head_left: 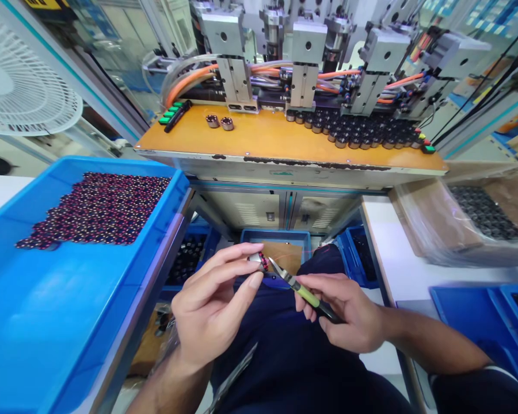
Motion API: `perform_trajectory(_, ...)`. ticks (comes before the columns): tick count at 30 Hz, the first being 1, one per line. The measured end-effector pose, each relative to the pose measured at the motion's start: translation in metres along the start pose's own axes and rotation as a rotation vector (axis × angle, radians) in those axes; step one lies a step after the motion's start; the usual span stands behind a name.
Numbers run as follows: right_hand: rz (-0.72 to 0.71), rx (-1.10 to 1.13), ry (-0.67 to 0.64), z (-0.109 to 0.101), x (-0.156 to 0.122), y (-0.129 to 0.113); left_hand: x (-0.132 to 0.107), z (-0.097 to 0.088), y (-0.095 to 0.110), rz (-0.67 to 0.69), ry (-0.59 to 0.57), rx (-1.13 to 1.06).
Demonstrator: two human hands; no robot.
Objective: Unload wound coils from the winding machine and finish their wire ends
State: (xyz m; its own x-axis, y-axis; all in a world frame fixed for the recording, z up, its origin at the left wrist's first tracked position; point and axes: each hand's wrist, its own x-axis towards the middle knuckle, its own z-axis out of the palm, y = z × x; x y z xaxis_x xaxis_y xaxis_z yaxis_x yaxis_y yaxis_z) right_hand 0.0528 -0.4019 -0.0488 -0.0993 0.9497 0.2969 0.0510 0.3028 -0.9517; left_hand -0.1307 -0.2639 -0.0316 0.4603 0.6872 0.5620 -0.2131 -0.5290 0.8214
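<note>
Between the fingertips and thumb of my left hand (220,293) is a small round motor part (258,260), a silvery cylinder with dark red and black windings at its right end. My right hand (343,307) is wrapped round a pair of pliers (304,292) with green and black handles. The narrow metal jaws point up and left, with the tip close beside the windings. Whether the tip touches them I cannot tell. Both hands are held above my lap, over dark clothing.
A blue tray (64,322) on the left carries many similar parts (107,210). Ahead, a machine's orange table (267,135) bears two loose parts (220,122) and a dark cluster (362,127). At right are a plastic-lined carton (435,221) and blue bins (470,319). A white fan (21,75) stands far left.
</note>
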Motion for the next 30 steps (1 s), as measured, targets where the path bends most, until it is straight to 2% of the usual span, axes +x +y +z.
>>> perform_trajectory(5,0.007,-0.051,0.034,0.001,0.000,0.000,0.001,0.002,0.000,0.000,-0.011,-0.005)
perform_trajectory(9,0.088,-0.051,0.064,-0.001,-0.002,0.002,0.002,0.002,-0.002,0.024,-0.028,0.000)
perform_trajectory(16,0.134,0.001,0.059,-0.007,-0.010,-0.004,0.003,-0.002,-0.009,0.261,-0.030,0.072)
perform_trajectory(21,0.079,-0.043,0.008,-0.012,-0.011,-0.018,0.002,0.000,-0.014,0.244,-0.025,-0.068)
perform_trajectory(30,0.033,-0.041,-0.050,-0.010,-0.008,-0.023,0.000,0.004,-0.013,0.271,0.003,-0.071)
